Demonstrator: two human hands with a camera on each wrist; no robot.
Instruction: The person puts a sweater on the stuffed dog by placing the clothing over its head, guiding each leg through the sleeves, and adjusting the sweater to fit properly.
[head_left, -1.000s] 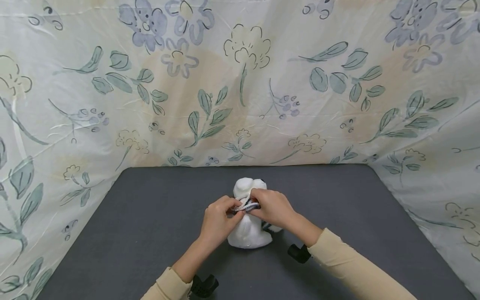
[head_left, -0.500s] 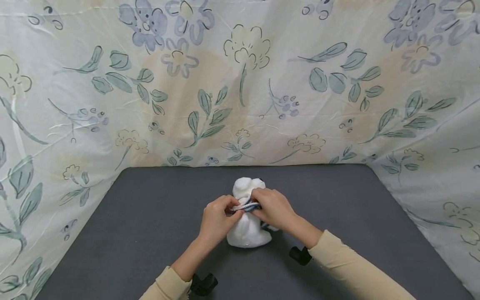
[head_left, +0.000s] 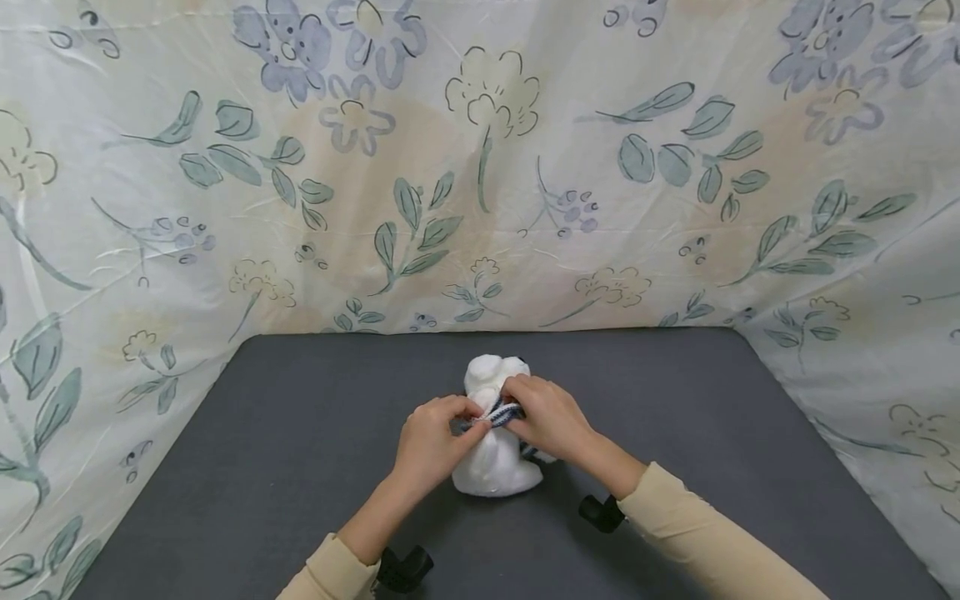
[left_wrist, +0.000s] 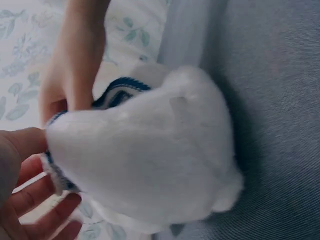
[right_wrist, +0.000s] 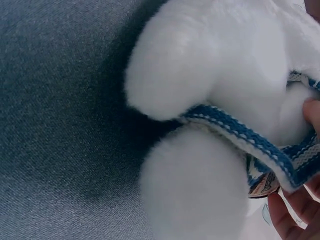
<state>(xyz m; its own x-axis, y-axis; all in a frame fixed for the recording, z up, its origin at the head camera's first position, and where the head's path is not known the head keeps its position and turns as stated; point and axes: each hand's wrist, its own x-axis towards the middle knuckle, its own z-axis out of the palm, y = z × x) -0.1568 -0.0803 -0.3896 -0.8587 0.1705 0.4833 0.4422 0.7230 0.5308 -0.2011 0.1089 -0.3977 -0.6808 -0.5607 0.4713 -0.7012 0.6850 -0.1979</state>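
Both hands are meeting at the neck of a white plush toy (head_left: 497,454), each pinching the blue-and-white knitted scarf (head_left: 501,412) that is wrapping around it. The left hand (head_left: 431,443) is curling its fingers in tight, with thumb and fingertips closing on the scarf's left end; the right hand (head_left: 550,417) is doing the same from the other side, its grip closed over the band where it is crossing the toy's fur. Up close in the right wrist view, the scarf (right_wrist: 240,132) is running as a blue strip with a white stitched edge between two rounded parts of the toy (right_wrist: 220,75), and a fingertip is pressing at its far end. In the left wrist view the toy (left_wrist: 145,155) is filling most of the picture, with the scarf (left_wrist: 120,92) peeking out behind it.

The toy is sitting on the dark grey surface (head_left: 675,400), roughly in the middle, a little towards the person. Cream sleeves (head_left: 697,533) are covering both forearms. A pale floral cloth (head_left: 480,167) is hanging behind and along both sides of the surface
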